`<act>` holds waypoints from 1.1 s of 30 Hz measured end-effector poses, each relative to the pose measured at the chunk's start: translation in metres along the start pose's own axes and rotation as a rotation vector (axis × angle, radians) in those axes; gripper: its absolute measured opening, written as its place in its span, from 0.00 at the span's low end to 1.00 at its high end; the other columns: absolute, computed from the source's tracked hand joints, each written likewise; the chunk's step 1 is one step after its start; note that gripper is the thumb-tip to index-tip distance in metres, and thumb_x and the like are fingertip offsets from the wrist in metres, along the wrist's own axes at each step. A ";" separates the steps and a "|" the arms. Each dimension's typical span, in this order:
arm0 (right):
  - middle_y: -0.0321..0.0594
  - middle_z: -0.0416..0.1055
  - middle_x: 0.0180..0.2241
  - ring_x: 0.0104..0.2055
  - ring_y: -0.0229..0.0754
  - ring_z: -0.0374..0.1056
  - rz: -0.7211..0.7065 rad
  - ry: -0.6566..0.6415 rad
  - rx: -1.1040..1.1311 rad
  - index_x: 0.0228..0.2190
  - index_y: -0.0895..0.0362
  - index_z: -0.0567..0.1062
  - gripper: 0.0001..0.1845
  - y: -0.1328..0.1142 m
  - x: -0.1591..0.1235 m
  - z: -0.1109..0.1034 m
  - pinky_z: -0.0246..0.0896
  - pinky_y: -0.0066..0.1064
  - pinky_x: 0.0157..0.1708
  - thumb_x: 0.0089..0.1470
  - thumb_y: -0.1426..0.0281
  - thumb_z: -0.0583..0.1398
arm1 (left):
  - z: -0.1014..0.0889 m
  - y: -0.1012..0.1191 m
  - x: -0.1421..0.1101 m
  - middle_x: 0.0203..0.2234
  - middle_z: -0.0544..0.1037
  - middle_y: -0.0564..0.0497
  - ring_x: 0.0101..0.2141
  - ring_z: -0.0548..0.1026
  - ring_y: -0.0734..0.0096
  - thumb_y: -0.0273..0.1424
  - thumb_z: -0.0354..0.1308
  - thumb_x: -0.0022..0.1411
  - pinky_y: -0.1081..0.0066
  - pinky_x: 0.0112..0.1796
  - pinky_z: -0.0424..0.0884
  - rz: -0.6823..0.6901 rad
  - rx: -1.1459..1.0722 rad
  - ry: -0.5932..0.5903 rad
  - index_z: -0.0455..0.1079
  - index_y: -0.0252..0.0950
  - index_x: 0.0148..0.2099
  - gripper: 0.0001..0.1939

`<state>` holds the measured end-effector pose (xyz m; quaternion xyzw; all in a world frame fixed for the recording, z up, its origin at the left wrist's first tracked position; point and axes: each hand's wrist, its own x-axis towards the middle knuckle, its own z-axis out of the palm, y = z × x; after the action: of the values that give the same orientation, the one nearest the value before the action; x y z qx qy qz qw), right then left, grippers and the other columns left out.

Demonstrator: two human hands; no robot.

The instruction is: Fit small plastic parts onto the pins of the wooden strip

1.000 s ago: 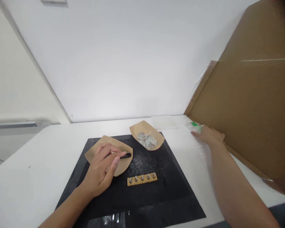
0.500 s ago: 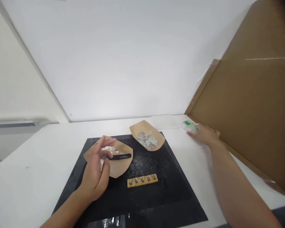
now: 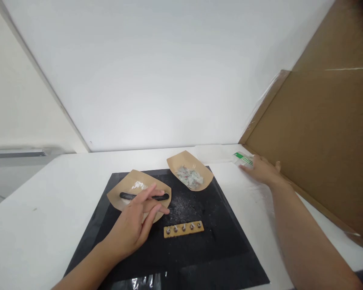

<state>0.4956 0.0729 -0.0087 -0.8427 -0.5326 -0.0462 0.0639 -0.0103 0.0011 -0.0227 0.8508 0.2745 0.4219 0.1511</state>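
Note:
My left hand is over the near edge of the left brown paper tray, fingers stretched out and holding nothing. A black stick-like tool lies across that tray, partly behind the fingers, beside small white pieces. On the black mat, right of this hand, sits a small tan strip with several round metal pieces and white tips. At the far right, my right hand is closed on a small clear-and-white pack with a green label; its far fingers are partly hidden.
A second brown paper tray holds crumpled pale scraps at the mat's back edge. A tall cardboard panel stands along the right side, close to the right hand. A white wall rises behind the white table.
My left hand has moved right and lowered over the tray's near edge, its fingers straighter, uncovering the tool's left end. The right hand stays on the pack. The view has shifted slightly.

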 end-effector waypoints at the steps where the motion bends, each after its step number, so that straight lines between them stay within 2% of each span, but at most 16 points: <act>1: 0.69 0.69 0.58 0.60 0.73 0.66 -0.006 0.018 0.012 0.53 0.57 0.70 0.32 -0.002 -0.001 -0.001 0.35 0.75 0.64 0.60 0.45 0.57 | 0.001 0.000 0.001 0.42 0.85 0.46 0.60 0.74 0.57 0.22 0.50 0.75 0.46 0.61 0.68 -0.021 -0.011 0.015 0.41 0.36 0.76 0.34; 4: 0.73 0.61 0.63 0.66 0.72 0.60 -0.028 0.114 0.048 0.62 0.63 0.60 0.35 -0.014 -0.006 -0.006 0.31 0.75 0.65 0.65 0.51 0.54 | 0.002 0.000 0.003 0.47 0.84 0.44 0.61 0.73 0.56 0.21 0.45 0.76 0.41 0.63 0.65 -0.025 -0.044 0.049 0.32 0.38 0.78 0.36; 6: 0.70 0.58 0.66 0.69 0.67 0.55 -0.092 0.213 0.090 0.65 0.62 0.52 0.36 -0.028 -0.011 -0.013 0.29 0.72 0.67 0.66 0.55 0.54 | 0.000 0.000 0.005 0.50 0.82 0.42 0.63 0.72 0.56 0.20 0.43 0.76 0.40 0.64 0.62 -0.009 -0.056 0.059 0.28 0.38 0.78 0.38; 7: 0.67 0.60 0.65 0.69 0.65 0.56 -0.151 0.295 0.141 0.65 0.61 0.53 0.35 -0.037 -0.015 -0.016 0.27 0.71 0.68 0.66 0.57 0.56 | -0.002 0.001 0.006 0.52 0.82 0.41 0.63 0.70 0.56 0.20 0.43 0.75 0.40 0.65 0.62 -0.006 -0.049 0.047 0.30 0.37 0.78 0.37; 8: 0.63 0.63 0.64 0.68 0.64 0.58 -0.222 0.347 0.182 0.64 0.60 0.53 0.34 -0.047 -0.019 -0.020 0.25 0.72 0.68 0.65 0.58 0.56 | -0.004 0.002 0.007 0.53 0.81 0.41 0.64 0.69 0.56 0.20 0.44 0.75 0.41 0.64 0.63 0.002 -0.031 0.014 0.35 0.37 0.78 0.36; 10: 0.62 0.66 0.62 0.66 0.64 0.61 -0.308 0.425 0.225 0.63 0.60 0.56 0.32 -0.067 -0.030 -0.026 0.24 0.72 0.68 0.65 0.57 0.56 | -0.010 0.005 0.010 0.55 0.79 0.40 0.64 0.69 0.54 0.21 0.50 0.73 0.44 0.62 0.66 0.058 0.022 -0.094 0.52 0.38 0.74 0.31; 12: 0.63 0.66 0.61 0.64 0.64 0.64 -0.414 0.460 0.239 0.62 0.61 0.57 0.31 -0.087 -0.040 -0.029 0.26 0.72 0.69 0.66 0.57 0.55 | -0.015 0.010 0.013 0.52 0.80 0.42 0.60 0.71 0.53 0.24 0.58 0.70 0.46 0.60 0.69 0.162 0.055 -0.211 0.69 0.39 0.63 0.21; 14: 0.61 0.69 0.59 0.63 0.64 0.65 -0.522 0.507 0.255 0.61 0.61 0.58 0.29 -0.101 -0.047 -0.028 0.29 0.71 0.70 0.66 0.58 0.55 | -0.017 0.013 0.016 0.45 0.82 0.45 0.56 0.74 0.54 0.27 0.64 0.67 0.48 0.59 0.69 0.222 0.062 -0.288 0.75 0.39 0.53 0.12; 17: 0.56 0.72 0.56 0.62 0.62 0.67 -0.660 0.537 0.308 0.60 0.59 0.60 0.27 -0.111 -0.052 -0.026 0.34 0.69 0.71 0.65 0.60 0.56 | -0.016 0.014 0.018 0.40 0.83 0.47 0.54 0.74 0.54 0.30 0.67 0.66 0.49 0.57 0.71 0.232 0.077 -0.347 0.78 0.39 0.47 0.07; 24: 0.55 0.72 0.54 0.60 0.59 0.70 -0.660 0.566 0.397 0.61 0.59 0.60 0.30 -0.108 -0.050 -0.023 0.35 0.65 0.72 0.63 0.62 0.58 | -0.015 0.007 0.016 0.36 0.84 0.51 0.51 0.75 0.57 0.27 0.66 0.67 0.50 0.56 0.70 0.249 0.093 -0.410 0.80 0.42 0.43 0.05; 33: 0.53 0.72 0.53 0.60 0.59 0.70 -0.657 0.508 0.406 0.59 0.57 0.62 0.27 -0.109 -0.050 -0.019 0.38 0.66 0.71 0.62 0.62 0.59 | -0.009 0.006 0.014 0.35 0.84 0.51 0.49 0.77 0.59 0.26 0.65 0.67 0.52 0.55 0.72 0.197 0.071 -0.401 0.79 0.42 0.42 0.04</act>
<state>0.3760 0.0718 0.0088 -0.5619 -0.7371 -0.1638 0.3379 -0.0089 0.0050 -0.0054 0.9452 0.1691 0.2470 0.1304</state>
